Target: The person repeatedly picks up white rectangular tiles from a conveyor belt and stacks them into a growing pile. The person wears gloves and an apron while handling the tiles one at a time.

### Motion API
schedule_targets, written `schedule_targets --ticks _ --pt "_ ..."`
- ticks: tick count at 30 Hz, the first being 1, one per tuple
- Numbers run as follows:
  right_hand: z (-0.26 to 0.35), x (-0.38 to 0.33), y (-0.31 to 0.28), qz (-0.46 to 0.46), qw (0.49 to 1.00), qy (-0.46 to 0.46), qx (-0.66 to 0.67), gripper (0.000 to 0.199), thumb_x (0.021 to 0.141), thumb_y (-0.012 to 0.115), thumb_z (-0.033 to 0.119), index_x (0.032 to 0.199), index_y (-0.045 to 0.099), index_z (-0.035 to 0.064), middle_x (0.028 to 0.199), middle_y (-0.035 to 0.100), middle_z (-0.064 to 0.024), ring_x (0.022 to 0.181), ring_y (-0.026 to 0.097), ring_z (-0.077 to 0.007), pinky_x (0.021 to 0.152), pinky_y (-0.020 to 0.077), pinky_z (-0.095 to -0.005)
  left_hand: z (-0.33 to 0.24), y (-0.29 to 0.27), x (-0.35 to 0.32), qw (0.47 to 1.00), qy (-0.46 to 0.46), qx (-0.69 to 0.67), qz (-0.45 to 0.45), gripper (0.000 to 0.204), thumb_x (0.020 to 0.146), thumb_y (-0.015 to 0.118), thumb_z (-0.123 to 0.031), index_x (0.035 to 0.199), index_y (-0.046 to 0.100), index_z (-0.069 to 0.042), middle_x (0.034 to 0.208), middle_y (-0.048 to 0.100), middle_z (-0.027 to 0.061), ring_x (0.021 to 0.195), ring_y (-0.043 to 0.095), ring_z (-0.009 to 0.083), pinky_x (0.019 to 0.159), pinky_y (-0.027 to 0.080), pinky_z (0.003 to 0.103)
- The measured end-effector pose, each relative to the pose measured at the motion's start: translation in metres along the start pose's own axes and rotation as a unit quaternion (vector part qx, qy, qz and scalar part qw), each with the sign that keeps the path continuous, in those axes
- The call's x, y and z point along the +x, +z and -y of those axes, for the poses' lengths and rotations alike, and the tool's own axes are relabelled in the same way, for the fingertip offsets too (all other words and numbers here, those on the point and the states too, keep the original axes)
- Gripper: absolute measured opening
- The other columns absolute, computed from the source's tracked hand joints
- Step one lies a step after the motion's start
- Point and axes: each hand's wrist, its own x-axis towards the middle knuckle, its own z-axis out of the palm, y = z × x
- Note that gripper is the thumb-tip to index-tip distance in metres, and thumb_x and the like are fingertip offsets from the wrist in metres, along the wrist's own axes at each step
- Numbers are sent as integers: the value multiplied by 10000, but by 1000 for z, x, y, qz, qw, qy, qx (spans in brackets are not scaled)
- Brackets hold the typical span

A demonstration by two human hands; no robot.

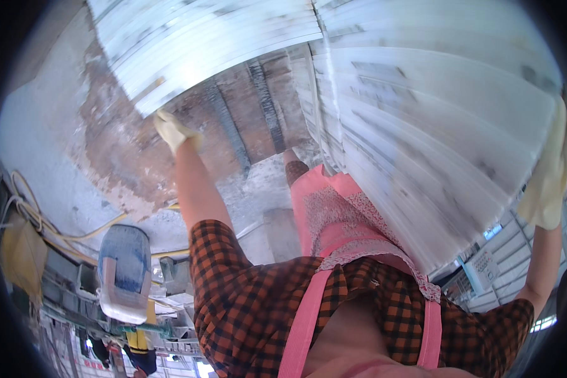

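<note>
A large pale slatted panel [435, 120] stands tilted in front of me at the right, its lower edge close to my apron [334, 208]. My right hand [548, 170], in a cream glove, is closed on the panel's outer right edge; its fingertips are partly hidden. At the upper left lies a second white slatted panel [201, 50], smeared by motion. My left hand [175, 129], gloved alike, has its fingers together at that panel's near left corner. Beneath the panels shows a brown, worn surface with two dark strips [268, 104].
A blue and white plastic container [125, 271] stands at the lower left. Yellowish hoses [75, 238] run beside it, near a yellow bag-like thing [24, 255]. Another person in yellow and dark clothing [142, 349] is farther off. A pale control box [482, 271] shows at the right.
</note>
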Motion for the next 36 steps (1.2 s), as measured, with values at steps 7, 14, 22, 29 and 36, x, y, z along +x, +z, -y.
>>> schedule_targets --ticks 7,14,22,29,36 --pt "22 -2 0 -81 975 52 200 454 976 575 350 1340 591 79 1399 560 -135 1306 502 -294 1117 355 -373 126 -114 -185 878 38 476 17 540 987 470 -445 1182 652 24 1087 679 276 1046 632 453 918 487 500" --pt "11 10 -1 -211 968 -137 19 438 994 553 257 1400 543 92 1443 519 -126 1381 427 -299 1164 303 -370 125 -166 -337 959 58 275 -37 452 950 488 -418 1155 677 -63 1077 683 247 1031 636 431 893 488 482" --pt "30 -46 20 -149 957 -217 122 588 1047 437 350 1507 354 -7 1561 350 -200 1457 301 -330 1216 197 -402 243 -267 -529 922 -45 158 -350 461 908 499 -439 1118 699 -80 1107 686 206 1078 621 419 927 480 497" --pt "143 -48 -6 -146 911 -170 346 545 1016 485 296 1492 406 44 1515 405 -218 1370 429 -356 1146 337 -406 439 -268 -789 817 -344 -20 -463 470 914 472 -461 1079 723 -100 1113 683 212 1080 630 413 946 486 499" --pt "331 -189 61 81 855 -395 327 532 1056 393 363 1464 441 25 1476 454 -199 1315 476 -350 1117 361 -420 530 -234 -985 559 -486 -79 -667 430 919 500 -426 964 727 -64 1041 690 222 1022 645 425 899 503 507"
